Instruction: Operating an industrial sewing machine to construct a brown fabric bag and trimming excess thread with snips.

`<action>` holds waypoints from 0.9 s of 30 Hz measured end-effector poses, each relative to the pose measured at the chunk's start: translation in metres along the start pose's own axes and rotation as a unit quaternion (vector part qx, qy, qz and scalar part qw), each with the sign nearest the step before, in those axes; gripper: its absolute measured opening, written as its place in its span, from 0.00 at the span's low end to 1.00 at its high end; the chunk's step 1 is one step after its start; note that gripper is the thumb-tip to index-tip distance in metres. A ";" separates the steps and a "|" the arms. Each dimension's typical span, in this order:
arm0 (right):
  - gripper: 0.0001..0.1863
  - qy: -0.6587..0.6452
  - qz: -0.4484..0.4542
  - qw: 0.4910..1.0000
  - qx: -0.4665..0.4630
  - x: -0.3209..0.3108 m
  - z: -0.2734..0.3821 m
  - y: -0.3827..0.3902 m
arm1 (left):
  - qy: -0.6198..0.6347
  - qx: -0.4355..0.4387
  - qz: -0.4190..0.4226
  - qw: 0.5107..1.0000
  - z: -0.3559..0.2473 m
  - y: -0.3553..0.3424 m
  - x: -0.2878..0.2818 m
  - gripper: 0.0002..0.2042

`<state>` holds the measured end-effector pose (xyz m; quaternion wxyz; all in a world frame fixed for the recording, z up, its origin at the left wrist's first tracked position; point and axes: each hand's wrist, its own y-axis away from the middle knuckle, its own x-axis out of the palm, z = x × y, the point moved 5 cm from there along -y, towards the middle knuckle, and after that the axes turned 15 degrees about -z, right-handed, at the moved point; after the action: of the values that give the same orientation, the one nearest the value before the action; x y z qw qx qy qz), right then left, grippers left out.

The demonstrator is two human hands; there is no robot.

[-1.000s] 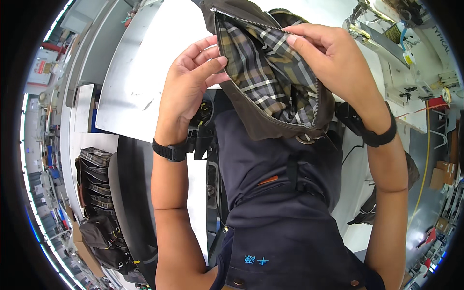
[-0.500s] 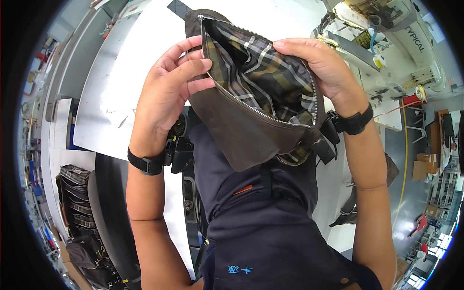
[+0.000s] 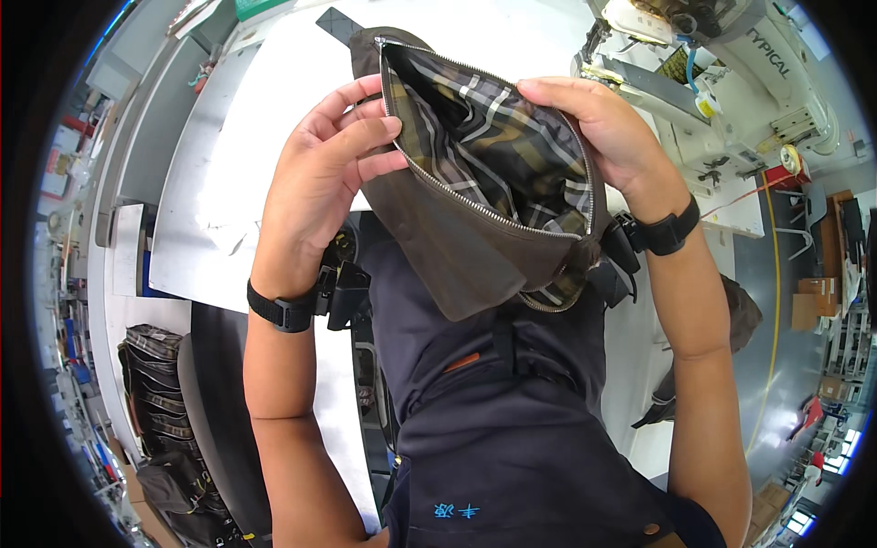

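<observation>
before the dark apron [image 3: 512, 438], left hand [image 3: 318, 169] and right hand [image 3: 617, 137] pinch opposite edges of a brown bag [image 3: 457, 247].

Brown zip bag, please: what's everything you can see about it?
The brown zip bag looks like soft cloth, with a white-striped olive plaid lining. Its silvery zipper is open, facing up toward the camera. The left hand and right hand hold its mouth from both sides, partly covering the dark apron. A dark strip sticks out at upper left.
</observation>
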<state>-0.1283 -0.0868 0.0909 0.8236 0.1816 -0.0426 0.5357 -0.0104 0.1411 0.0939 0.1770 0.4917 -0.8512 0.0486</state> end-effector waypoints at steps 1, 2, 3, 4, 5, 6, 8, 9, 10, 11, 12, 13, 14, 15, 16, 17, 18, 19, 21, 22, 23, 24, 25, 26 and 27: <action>0.13 0.009 -0.019 1.000 -0.013 0.001 0.003 0.002 | -0.003 0.004 0.004 1.000 -0.002 -0.001 0.001 0.25; 0.14 0.024 -0.056 0.998 -0.017 0.000 0.005 0.005 | -0.012 0.007 0.003 1.000 -0.005 -0.001 0.001 0.25; 0.14 0.014 -0.034 0.999 -0.032 0.006 0.010 0.009 | -0.016 0.015 0.009 1.000 -0.008 -0.002 0.001 0.25; 0.15 0.070 -0.056 0.992 -0.094 0.007 0.019 0.013 | -0.028 0.016 0.003 0.999 -0.013 -0.004 0.001 0.25; 0.16 0.119 -0.081 0.978 -0.152 0.009 0.027 0.018 | -0.019 0.024 0.004 1.000 -0.018 -0.005 0.000 0.24; 0.17 0.146 -0.091 0.963 -0.209 0.012 0.034 0.023 | -0.011 0.032 0.007 0.999 -0.024 -0.006 0.000 0.24; 0.17 0.137 -0.105 0.949 -0.263 0.020 0.038 0.026 | -0.030 0.068 0.000 0.997 -0.035 -0.009 0.000 0.24; 0.18 0.112 -0.087 0.929 -0.343 0.026 0.043 0.030 | -0.034 0.099 -0.009 0.994 -0.040 -0.011 -0.001 0.25; 0.18 0.117 -0.111 0.904 -0.396 0.032 0.040 0.028 | -0.091 0.137 -0.050 0.985 -0.041 -0.013 -0.003 0.24; 0.18 0.118 -0.144 0.913 -0.363 0.033 0.032 0.020 | -0.101 0.130 -0.049 0.985 -0.037 -0.014 -0.003 0.24; 0.18 0.188 -0.137 0.893 -0.385 0.039 0.027 0.013 | -0.183 0.140 -0.047 0.972 -0.031 -0.015 -0.001 0.24; 0.17 0.259 -0.131 0.873 -0.392 0.043 0.020 0.008 | -0.270 0.138 -0.050 0.952 -0.022 -0.015 -0.002 0.24; 0.16 0.264 -0.155 0.879 -0.365 0.043 0.010 0.002 | -0.315 0.126 -0.040 0.940 -0.012 -0.012 -0.003 0.24; 0.16 0.242 -0.160 0.873 -0.392 0.044 0.007 0.002 | -0.305 0.122 -0.034 0.944 -0.003 -0.008 -0.005 0.24; 0.16 0.220 -0.150 0.860 -0.435 0.045 0.006 0.006 | -0.307 0.094 -0.047 0.946 0.004 -0.003 -0.012 0.23; 0.16 0.220 -0.176 0.870 -0.405 0.042 0.002 0.006 | -0.305 0.072 -0.057 0.948 0.011 0.002 -0.019 0.21; 0.16 0.259 -0.138 0.894 -0.339 0.040 -0.004 0.008 | -0.320 0.051 -0.065 0.944 0.017 0.009 -0.026 0.21; 0.15 0.262 -0.111 0.910 -0.303 0.037 -0.007 0.016 | -0.276 0.027 -0.066 0.958 0.022 0.014 -0.032 0.19; 0.15 0.245 -0.098 0.917 -0.298 0.046 -0.007 0.024 | -0.231 -0.001 -0.071 0.970 0.031 0.019 -0.041 0.17; 0.15 0.247 -0.093 0.919 -0.292 0.051 -0.010 0.028 | -0.220 -0.006 -0.079 0.972 0.036 0.020 -0.045 0.16; 0.15 0.237 -0.096 0.918 -0.304 0.055 -0.011 0.033 | -0.202 -0.008 -0.085 0.976 0.041 0.021 -0.048 0.15; 0.15 0.229 -0.098 0.916 -0.315 0.058 -0.014 0.040 | -0.186 -0.035 -0.083 0.978 0.047 0.020 -0.052 0.14; 0.15 0.237 -0.090 0.917 -0.308 0.060 -0.020 0.045 | -0.175 -0.038 -0.084 0.980 0.052 0.020 -0.055 0.14; 0.15 0.209 -0.078 0.924 -0.312 0.064 -0.024 0.050 | -0.142 -0.055 -0.066 0.986 0.057 0.019 -0.057 0.14; 0.16 0.178 -0.067 0.930 -0.314 0.067 -0.028 0.052 | -0.107 -0.067 -0.044 0.991 0.060 0.018 -0.058 0.14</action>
<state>-0.1505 0.0000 0.0958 0.8666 -0.1818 -0.0494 0.4621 -0.0150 0.1826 0.0196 0.1195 0.5177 -0.8444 -0.0689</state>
